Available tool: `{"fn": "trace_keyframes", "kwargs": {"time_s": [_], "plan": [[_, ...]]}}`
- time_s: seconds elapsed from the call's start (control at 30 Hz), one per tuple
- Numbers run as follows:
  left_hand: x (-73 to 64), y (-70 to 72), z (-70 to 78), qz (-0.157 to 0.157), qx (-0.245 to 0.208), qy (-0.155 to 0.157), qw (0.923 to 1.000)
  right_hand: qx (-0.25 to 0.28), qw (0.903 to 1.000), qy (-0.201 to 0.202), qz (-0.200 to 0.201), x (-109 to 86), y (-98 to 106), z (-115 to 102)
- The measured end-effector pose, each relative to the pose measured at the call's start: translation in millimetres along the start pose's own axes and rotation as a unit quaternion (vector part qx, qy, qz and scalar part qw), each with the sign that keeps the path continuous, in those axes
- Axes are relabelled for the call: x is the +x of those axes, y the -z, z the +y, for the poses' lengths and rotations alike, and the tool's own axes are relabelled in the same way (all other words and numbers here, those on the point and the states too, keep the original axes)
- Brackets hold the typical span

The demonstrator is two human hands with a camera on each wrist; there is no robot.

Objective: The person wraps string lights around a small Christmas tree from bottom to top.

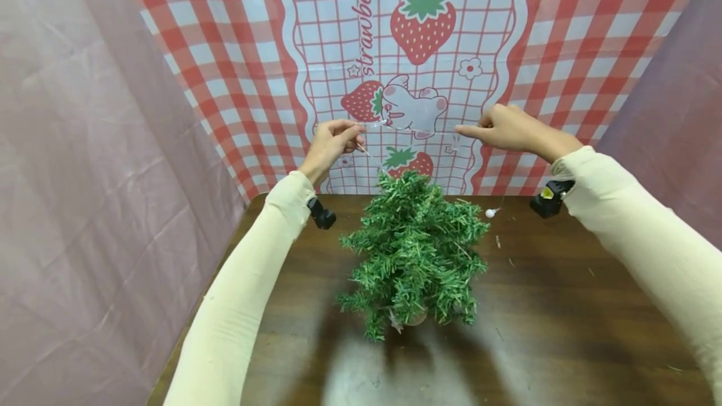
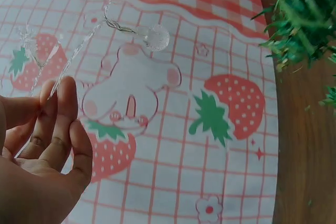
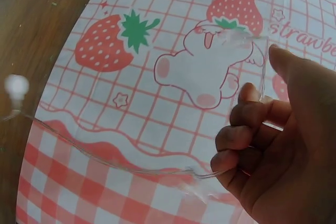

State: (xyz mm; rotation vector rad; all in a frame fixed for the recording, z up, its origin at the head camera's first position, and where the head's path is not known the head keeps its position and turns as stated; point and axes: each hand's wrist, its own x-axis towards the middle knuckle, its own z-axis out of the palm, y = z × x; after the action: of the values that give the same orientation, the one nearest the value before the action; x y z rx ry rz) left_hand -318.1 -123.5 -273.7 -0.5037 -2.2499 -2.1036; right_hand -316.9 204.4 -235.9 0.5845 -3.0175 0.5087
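Word "strawberry" (image 1: 366,16), red cursive lettering, on checked cloth (image 1: 225,42)

Backdrop cloth (image 1: 338,30) hung at table's far edge: red-and-white gingham sides, wavy-bordered grid panel between. Printed on it: strawberries (image 1: 423,24), a white cartoon animal (image 1: 420,111), small flowers (image 1: 470,68), the word "strawberry" (image 1: 366,17) running sideways. Pinkish drape (image 1: 113,174) on left, creased; mauve drape (image 1: 677,124) opposite. Table (image 1: 564,306) brown, wood-grained, glare (image 1: 361,374) near front. Green slivers (image 1: 499,333) scattered.
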Motion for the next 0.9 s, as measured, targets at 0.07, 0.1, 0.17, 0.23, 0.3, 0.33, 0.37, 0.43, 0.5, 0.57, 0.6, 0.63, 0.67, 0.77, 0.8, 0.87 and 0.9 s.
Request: {"fn": "trace_keyframes", "kwargs": {"time_s": [0.07,0.1,0.17,0.23,0.3,0.33,0.37,0.43,0.5,0.57,0.6,0.63,0.67,0.77,0.8,0.87,0.9], "plan": [[-0.7,5.4,-2.0,0.011,0.005,0.001,0.9999,-0.004,1.0,0.006,0.006,-1.1,0,3],[-1.1,7.8,-3.0,0.015,0.01,0.003,0.9998,-0.006,0.9999,0.009,0.009,-1.7,-1,4],[-1.5,11.6,-5.0,0.016,0.012,0.004,0.9998,-0.008,0.9998,0.015,0.012,-2.4,-2,5],[-2.1,14.1,-6.5,0.019,0.02,0.002,0.9996,-0.003,0.9997,0.02,0.016,-2.3,-3,6],[-2.9,15.6,-7.4,0.024,0.024,-0.003,0.9994,0.001,0.9994,0.025,0.022,-2.3,-5,5],[-3.4,16.1,-7.8,0.027,0.027,-0.004,0.9993,0.001,0.9993,0.025,0.026,-2.4,-5,4],[-4.0,16.5,-7.8,0.029,0.03,-0.006,0.9991,0.003,0.9992,0.025,0.032,-2.8,-5,3],[-6.0,17.4,-7.4,0.031,0.033,-0.008,0.9989,0.008,0.9988,0.017,0.046,-4.2,-4,2],[-8.3,18.3,-6.9,0.029,0.03,-0.006,0.9991,0.018,0.998,0.01,0.06,-6.2,-2,-1],[-11.0,19.3,-5.9,0.025,0.028,-0.003,0.9993,0.031,0.9968,0.004,0.073,-8.6,1,-2],[-12.2,19.9,-5.8,0.024,0.027,-0.001,0.9994,0.037,0.9962,0.004,0.079,-9.5,2,-3],[-13.5,20.4,-5.7,0.024,0.027,0.0,0.9994,0.043,0.9957,0.004,0.082,-10.2,3,-4],[-14.5,21.1,-5.8,0.023,0.025,0.0,0.9994,0.044,0.9955,0.007,0.083,-10.8,3,-4],[-17.3,24.4,-7.5,0.024,0.019,-0.006,0.9995,0.04,0.9954,0.019,0.085,-12.1,5,-3],[-17.2,26.3,-9.6,0.025,0.016,-0.006,0.9995,0.036,0.9957,0.024,0.083,-12.6,5,-3],[-17.4,30.1,-14.0,0.027,0.006,-0.006,0.9996,0.025,0.9967,0.029,0.072,-14.3,6,-1],[-17.9,32.0,-15.9,0.028,0.006,-0.004,0.9996,0.019,0.9972,0.032,0.065,-15.4,6,0]]}}
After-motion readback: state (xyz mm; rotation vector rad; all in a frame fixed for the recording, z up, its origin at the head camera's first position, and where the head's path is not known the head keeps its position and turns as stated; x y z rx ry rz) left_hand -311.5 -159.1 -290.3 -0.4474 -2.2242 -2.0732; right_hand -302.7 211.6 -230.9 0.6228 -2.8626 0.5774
